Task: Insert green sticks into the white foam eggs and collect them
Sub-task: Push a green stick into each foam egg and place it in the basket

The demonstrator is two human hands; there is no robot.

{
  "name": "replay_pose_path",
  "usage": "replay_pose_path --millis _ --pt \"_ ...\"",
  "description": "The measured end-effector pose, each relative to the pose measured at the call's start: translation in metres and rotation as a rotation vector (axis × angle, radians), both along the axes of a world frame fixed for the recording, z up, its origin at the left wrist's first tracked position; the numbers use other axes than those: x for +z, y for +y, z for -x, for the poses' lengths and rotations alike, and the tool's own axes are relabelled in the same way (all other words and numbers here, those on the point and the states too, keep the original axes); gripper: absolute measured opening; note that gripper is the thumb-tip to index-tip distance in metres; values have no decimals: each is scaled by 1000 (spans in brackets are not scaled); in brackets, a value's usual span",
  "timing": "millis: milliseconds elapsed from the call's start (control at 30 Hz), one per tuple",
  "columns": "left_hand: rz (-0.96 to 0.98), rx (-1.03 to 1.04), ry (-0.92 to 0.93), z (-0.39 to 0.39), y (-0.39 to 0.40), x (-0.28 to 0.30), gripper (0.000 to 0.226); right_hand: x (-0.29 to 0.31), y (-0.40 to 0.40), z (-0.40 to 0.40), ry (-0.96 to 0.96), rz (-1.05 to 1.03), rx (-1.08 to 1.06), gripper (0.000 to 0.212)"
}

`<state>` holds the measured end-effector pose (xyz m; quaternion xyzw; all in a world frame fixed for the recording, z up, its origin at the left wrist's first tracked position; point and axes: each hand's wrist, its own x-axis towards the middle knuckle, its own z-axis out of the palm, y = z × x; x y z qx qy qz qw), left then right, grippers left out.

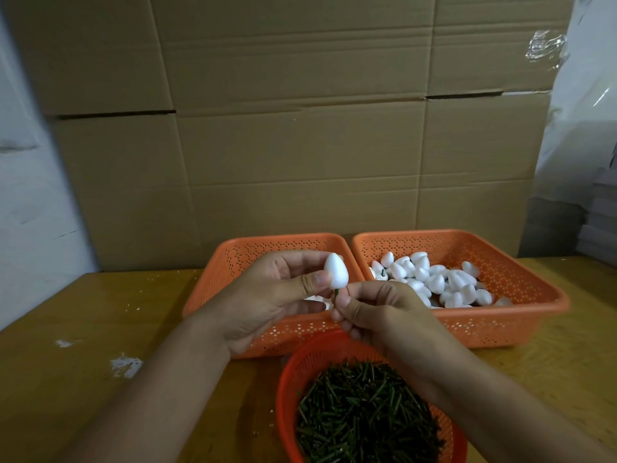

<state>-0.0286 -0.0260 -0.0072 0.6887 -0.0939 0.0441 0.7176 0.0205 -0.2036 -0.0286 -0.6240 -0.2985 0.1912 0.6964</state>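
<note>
Foam egg is pinched by the left hand above the left basket's rim. Its stick is gripped by the right hand.

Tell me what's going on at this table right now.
A person is fitting a stick into a foam egg. The left hand holds the white foam egg; the right hand pinches the green stick at its underside. Loose eggs fill the right basket, and sticks fill the round basket nearest the person.

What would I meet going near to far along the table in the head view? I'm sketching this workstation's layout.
Round red basket of green sticks → hands pushing a stick into a foam egg → orange baskets → cardboard boxes.
</note>
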Motion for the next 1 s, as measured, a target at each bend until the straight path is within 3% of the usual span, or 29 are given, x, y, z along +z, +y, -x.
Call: replay_pose_path --millis 267,367,500,567,667,767,867,933,1000 --pt "3 38 7 -2 3 -1 40 2 -1 0 10 -12 -32 21" --pt "-35 150 -3 0 9 4 47 12 -10 -8 -34 -10 -157 15" --pt "-373 550 -41 -6 34 2 16 26 -39 -41 -255 48 -561 8" --pt "-580 660 -71 -11 48 -6 12 26 -53 -58 -342 109 -748 12" --pt "-882 644 -19 -15 65 -20 15 20 -69 -77 -513 321 -900 16" --pt "-1031 576 95 -17 72 -31 10 15 -76 -87 -583 536 -911 9" --pt "-1101 484 114 -17 70 -30 37 14 -77 -91 -603 705 -898 22" --pt "-1125 398 123 -16 67 -27 49 15 -74 -89 -669 682 -888 29" --pt "-1159 303 183 -17 66 -28 77 17 -67 -82 -719 625 -827 27"
